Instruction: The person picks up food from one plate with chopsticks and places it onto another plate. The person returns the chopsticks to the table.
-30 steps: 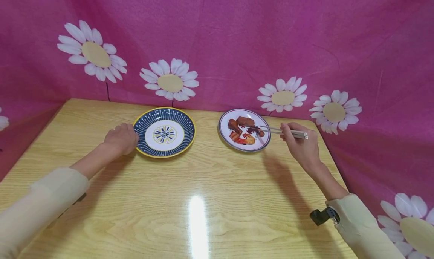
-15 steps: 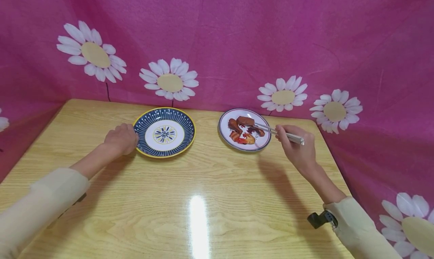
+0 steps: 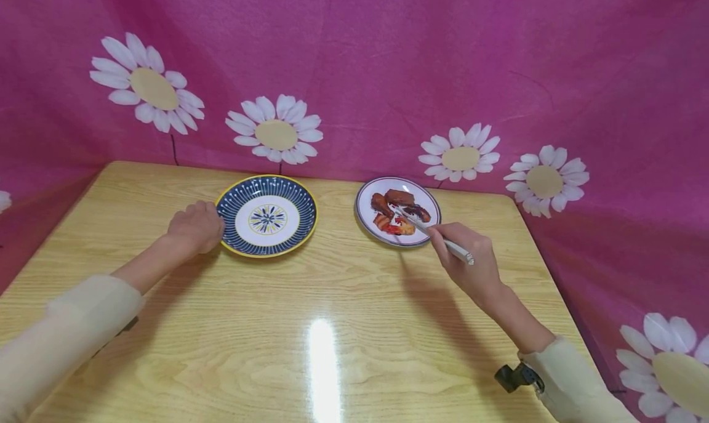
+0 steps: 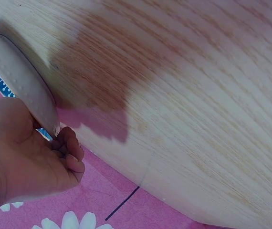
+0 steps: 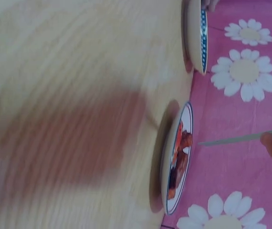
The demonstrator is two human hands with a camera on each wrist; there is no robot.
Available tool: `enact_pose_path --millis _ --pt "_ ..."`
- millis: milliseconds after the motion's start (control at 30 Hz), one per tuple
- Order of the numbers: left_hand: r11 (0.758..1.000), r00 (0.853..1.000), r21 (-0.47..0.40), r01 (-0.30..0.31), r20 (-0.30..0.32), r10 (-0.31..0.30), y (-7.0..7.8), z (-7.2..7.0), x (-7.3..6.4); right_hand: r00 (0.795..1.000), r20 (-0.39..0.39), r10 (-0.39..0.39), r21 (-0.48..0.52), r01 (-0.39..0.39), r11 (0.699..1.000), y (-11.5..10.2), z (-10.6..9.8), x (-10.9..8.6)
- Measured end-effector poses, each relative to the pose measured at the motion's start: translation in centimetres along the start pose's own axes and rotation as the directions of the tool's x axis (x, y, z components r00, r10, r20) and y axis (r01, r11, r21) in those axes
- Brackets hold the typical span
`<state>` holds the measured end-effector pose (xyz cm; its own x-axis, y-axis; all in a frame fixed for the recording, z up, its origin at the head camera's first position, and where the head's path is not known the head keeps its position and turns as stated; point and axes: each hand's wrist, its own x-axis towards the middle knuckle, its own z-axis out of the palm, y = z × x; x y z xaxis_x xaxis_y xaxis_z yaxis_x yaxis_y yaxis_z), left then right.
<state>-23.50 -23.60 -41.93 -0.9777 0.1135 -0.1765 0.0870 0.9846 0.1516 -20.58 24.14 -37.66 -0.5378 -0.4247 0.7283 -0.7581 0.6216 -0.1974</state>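
My left hand (image 3: 196,228) pinches the left rim of a blue-and-white patterned plate (image 3: 268,223) with a yellow edge. In the left wrist view, curled fingers (image 4: 70,148) meet the plate's rim, its pale underside (image 4: 26,76) facing the camera. The right hand (image 3: 471,260) holds silver metal chopsticks (image 3: 458,251), tips over a smaller white plate (image 3: 362,221). On that plate lie a brown block (image 3: 400,197), a brown piece (image 3: 380,204), a dark piece (image 3: 420,213) and an orange-red shrimp-like piece (image 3: 407,227). The right wrist view shows the chopsticks (image 5: 236,139) apart from the food, holding nothing.
Both plates stand near the back edge of a wood-grain table (image 3: 266,343), with a gap between them. Behind and beside it hangs a pink cloth (image 3: 376,72) printed with white daisies. A bright reflection lies on the tabletop.
The right hand has moved left and nearer the body, swinging the chopstick tips from the plate's right side past the brown block to its middle. The left hand stays on the patterned plate.
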Motion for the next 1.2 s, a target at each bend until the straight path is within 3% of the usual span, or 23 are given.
enact_pose_path --millis 200,667,1200 --pt "0.999 1.0 0.027 -0.018 -0.011 0.019 -0.1 0.0 0.1 0.999 0.052 -0.013 0.012 0.013 1.0 -1.5 0.4 -0.3" --pt "1.0 1.0 0.021 -0.005 -0.013 0.005 -0.2 0.3 0.1 0.99 0.083 -0.116 0.088 0.108 0.99 -3.3 1.3 -0.8" --pt "1.0 1.0 0.005 -0.002 -0.012 0.002 -0.1 0.2 0.0 0.967 0.145 -0.211 0.121 0.194 0.973 -4.5 3.3 -2.3"
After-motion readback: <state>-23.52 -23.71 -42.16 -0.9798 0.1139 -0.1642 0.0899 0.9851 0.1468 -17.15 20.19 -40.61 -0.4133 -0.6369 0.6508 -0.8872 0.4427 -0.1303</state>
